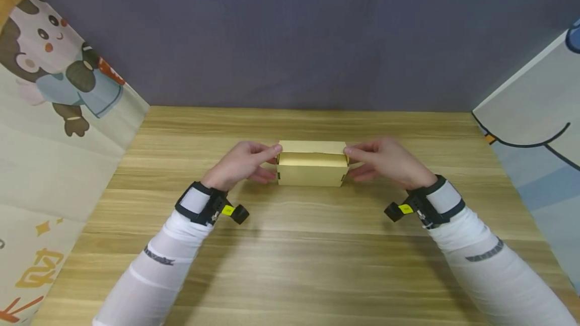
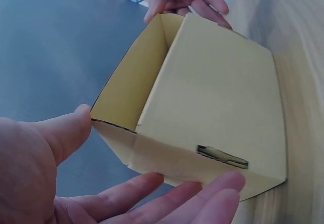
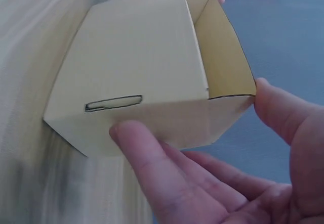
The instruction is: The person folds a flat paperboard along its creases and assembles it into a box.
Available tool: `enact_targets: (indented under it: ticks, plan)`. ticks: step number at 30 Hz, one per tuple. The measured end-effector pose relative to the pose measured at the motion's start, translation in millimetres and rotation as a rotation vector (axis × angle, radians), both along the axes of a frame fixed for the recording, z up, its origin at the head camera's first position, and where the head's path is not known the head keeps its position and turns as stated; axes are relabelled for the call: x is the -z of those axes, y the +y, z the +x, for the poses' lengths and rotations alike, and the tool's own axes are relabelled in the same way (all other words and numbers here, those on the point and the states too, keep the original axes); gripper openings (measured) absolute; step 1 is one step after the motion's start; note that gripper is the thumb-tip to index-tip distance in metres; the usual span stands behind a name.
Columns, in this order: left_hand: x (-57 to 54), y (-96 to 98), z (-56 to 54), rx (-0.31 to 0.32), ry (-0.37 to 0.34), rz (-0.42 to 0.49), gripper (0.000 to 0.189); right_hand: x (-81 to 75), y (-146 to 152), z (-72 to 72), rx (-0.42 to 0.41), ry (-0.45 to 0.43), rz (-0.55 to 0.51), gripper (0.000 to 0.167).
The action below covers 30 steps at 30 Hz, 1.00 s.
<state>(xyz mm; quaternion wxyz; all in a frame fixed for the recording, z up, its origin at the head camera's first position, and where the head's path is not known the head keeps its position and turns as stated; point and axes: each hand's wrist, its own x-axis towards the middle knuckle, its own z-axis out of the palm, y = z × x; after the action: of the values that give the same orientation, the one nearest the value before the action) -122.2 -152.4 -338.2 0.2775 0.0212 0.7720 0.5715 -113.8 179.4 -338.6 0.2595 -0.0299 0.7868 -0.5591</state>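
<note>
A small tan cardboard box [image 1: 310,175] sits on the wooden table, its long front panel facing me. Its lid flap [image 1: 312,147] stands raised, leaving a gap along the top that shows the inner face [image 2: 132,77]. At the left end is my left hand [image 1: 240,162], its thumb tip touching the flap's corner and its fingers extended along the end wall. My right hand [image 1: 385,162] mirrors it at the other end, thumb at the flap's corner, straight fingers beside the end wall. A slot [image 3: 114,103] shows near the panel's right end.
The wooden table [image 1: 312,265] spreads around the box, with a dark grey backdrop [image 1: 308,39] behind it. Cartoon-printed cloth [image 1: 68,165] hangs on the left side, and another printed cloth [image 1: 534,109] on the right. Each wrist wears a strapped camera [image 1: 235,213].
</note>
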Motion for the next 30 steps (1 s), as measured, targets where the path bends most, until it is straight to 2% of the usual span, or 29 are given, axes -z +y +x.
enact_targets:
  ticks: [7, 16, 23, 30]
  plan:
    - [6.7, 1.5, 2.0, -0.012, -0.005, 0.028, 0.057, 9.1, 3, 1.1, -0.005, -0.023, -0.049, 0.065]
    - [17.6, 6.8, 1.6, -0.065, 0.036, 0.089, 0.045, 17.5, 1, 2.2, 0.053, 0.043, -0.021, 0.062]
    - [21.1, 9.2, 2.2, -0.066, 0.096, 0.072, 0.044, 20.1, 2, 1.9, 0.056, 0.063, -0.01, 0.065]
    - [24.0, 10.4, 2.2, -0.073, 0.113, 0.072, 0.047, 20.2, 1, 1.8, 0.059, 0.068, -0.005, 0.066]
